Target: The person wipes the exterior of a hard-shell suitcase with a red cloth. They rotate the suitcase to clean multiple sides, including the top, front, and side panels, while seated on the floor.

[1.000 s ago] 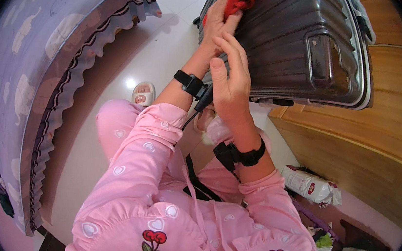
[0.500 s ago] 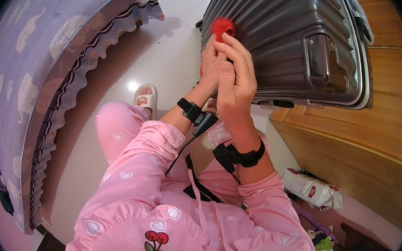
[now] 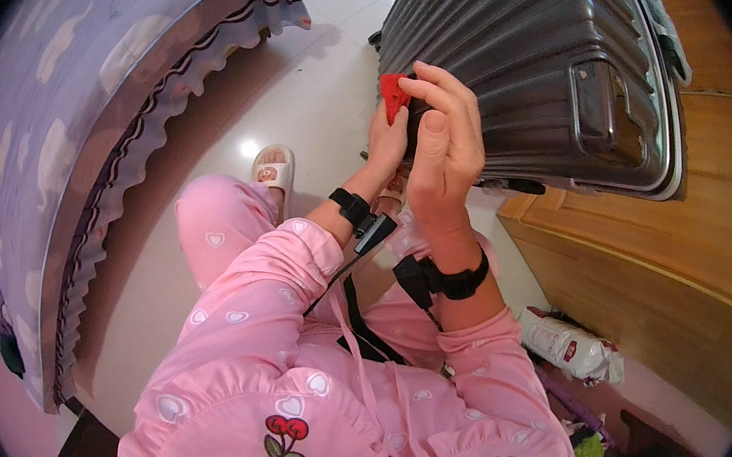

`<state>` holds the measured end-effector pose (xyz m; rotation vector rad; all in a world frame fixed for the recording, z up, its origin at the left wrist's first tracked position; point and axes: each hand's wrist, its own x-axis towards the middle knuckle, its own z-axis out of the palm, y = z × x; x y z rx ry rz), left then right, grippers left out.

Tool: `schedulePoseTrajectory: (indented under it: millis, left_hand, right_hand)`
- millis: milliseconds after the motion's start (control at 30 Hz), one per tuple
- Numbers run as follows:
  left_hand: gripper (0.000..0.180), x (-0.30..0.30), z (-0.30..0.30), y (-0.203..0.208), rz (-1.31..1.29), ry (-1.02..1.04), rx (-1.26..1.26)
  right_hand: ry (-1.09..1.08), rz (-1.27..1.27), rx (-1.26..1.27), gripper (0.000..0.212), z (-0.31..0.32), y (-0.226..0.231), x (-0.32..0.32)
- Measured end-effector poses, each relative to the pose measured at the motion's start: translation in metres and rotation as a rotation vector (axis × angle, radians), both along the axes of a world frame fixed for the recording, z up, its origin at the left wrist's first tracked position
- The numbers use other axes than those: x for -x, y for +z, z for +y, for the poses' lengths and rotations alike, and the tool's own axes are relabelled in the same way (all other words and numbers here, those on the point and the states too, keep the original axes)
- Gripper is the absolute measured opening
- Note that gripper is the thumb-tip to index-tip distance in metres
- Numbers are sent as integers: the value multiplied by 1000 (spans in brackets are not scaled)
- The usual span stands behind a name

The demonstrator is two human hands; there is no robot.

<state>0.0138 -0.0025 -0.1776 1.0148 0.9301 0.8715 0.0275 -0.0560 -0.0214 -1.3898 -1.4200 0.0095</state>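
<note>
Right hand (image 3: pixel 450 161), curved with thumb apart, comes first, then left hand (image 3: pixel 387 141) clamped on one red cloth (image 3: pixel 393 94), which we enter as held but not yet set down, with one dark ribbed suitcase (image 3: pixel 525 76) beyond.

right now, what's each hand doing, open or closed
Left hand: closed on a red cloth.
Right hand: open, fingers loosely curved, nothing seen in it; whether it touches the cloth can't be told.

The cloth (image 3: pixel 393 94) is coloured red. The hard-shell suitcase (image 3: pixel 507 74) is finished in dark grey. The pink pyjamas (image 3: pixel 224 352) are patterned with white hearts (image 3: pixel 317 383) and red-and-green cherries (image 3: pixel 285 439). The lavender bedspread (image 3: pixel 24 85) is marked with pale shapes (image 3: pixel 61 54).
</note>
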Motion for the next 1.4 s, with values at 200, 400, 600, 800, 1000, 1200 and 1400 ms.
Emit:
schedulePoseTrajectory:
  millis: [200,400,600,800,1000,1200,1400]
  left_hand:
    - [65,-15,7,21,26,54,-529]
    - [64,-9,10,29,-84,3,-617]
    - [56,16,-35,30,59,-67,-162]
    - [50,2,-46,21,0,42,-302]
    - [44,18,-50,31,-156,35,-201]
    - [40,61,-61,96,-603,-68,52]
    - [54,90,-70,165,-776,-477,-71]
  right_hand:
    - [-10,73,-68,25,-1,-1,1]
    - [8,50,-101,23,-1,0,0]
    - [6,45,-102,23,-3,1,-1]
    - [23,29,-216,21,-6,2,4]
    - [-75,-140,-119,17,-18,-5,4]
    - [-241,-87,118,56,-74,-17,16]
    - [-284,-105,12,85,-94,-3,1]
